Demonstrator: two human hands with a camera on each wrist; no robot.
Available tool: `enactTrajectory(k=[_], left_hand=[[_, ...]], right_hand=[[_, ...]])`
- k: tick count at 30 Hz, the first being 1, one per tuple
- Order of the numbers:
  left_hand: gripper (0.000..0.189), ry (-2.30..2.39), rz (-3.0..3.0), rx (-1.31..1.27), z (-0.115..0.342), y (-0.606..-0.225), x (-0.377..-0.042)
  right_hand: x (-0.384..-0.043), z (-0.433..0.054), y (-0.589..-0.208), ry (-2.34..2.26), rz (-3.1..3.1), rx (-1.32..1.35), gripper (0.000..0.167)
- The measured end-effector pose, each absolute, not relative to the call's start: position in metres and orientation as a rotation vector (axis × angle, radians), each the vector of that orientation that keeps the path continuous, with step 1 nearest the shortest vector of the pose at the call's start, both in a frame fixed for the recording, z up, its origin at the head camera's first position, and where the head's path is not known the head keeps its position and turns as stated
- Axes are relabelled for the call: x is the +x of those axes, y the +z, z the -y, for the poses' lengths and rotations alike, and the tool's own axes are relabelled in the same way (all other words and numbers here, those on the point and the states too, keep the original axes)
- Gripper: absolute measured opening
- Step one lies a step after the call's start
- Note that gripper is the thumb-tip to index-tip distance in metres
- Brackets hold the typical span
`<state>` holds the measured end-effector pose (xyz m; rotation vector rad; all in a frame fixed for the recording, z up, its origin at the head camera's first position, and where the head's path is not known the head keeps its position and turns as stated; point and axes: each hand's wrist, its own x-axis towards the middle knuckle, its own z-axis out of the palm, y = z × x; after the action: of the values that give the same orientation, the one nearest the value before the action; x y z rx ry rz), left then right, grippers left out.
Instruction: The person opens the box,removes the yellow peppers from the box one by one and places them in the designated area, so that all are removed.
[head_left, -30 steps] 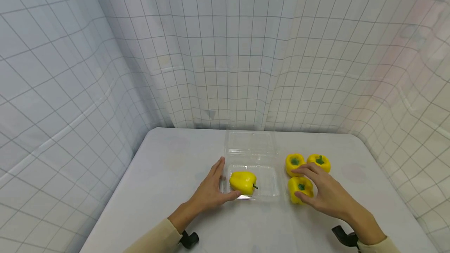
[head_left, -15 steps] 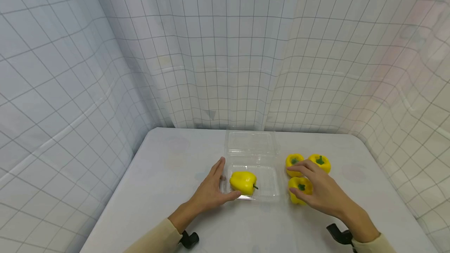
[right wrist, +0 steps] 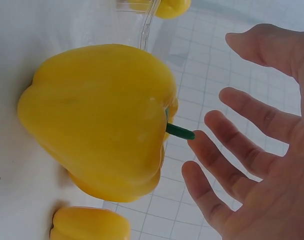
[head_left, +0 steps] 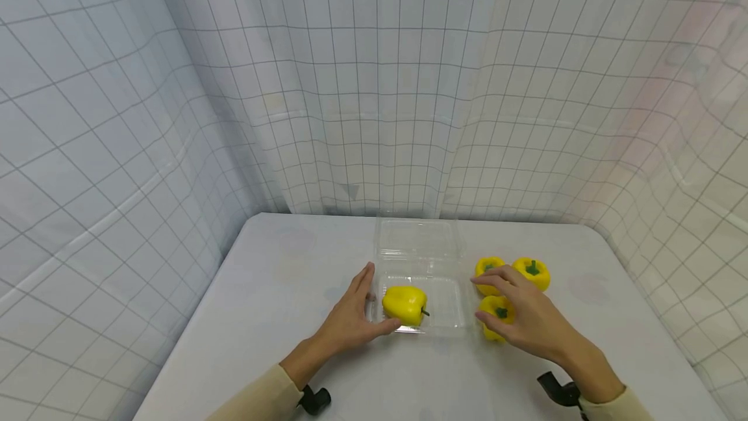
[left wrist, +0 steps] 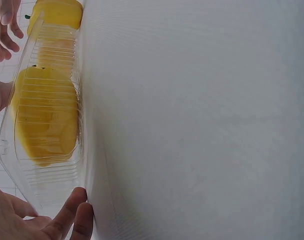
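A clear hinged plastic clamshell (head_left: 447, 304) lies on the table, its lid (head_left: 416, 239) folded back flat. One yellow bell pepper (head_left: 404, 305) rests on its side in the left half of the base, stem pointing right. My left hand (head_left: 345, 323) spans the base's left front corner; in the left wrist view its straight fingers (left wrist: 74, 207) touch the clear wall. My right hand (head_left: 534, 317) hovers above an upright yellow bell pepper (head_left: 487, 306) right of the clamshell. In the right wrist view its fingers are spread, apart from that pepper's body (right wrist: 102, 120), one fingertip near the green stem.
Two more yellow bell peppers stand upright behind: one (head_left: 488, 265) just beyond my right fingers, the other (head_left: 539, 275) farther right. The white table (head_left: 280, 265) is enclosed by grid-patterned white curtains (head_left: 386, 115).
My right hand has shifted slightly left over the near pepper. My left hand, the clamshell and the peppers stay where they were.
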<state>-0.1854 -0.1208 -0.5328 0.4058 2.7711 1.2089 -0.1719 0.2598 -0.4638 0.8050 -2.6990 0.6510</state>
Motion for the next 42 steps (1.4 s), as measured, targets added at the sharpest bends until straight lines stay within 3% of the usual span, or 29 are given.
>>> enactTrajectory(k=[42], left_hand=[[0.134, 1.205, -2.781, 0.429, 0.121, -0.533, -0.184]], right_hand=[[-0.179, -0.229, -0.459, 0.640, 2.708, 0.832, 0.053]])
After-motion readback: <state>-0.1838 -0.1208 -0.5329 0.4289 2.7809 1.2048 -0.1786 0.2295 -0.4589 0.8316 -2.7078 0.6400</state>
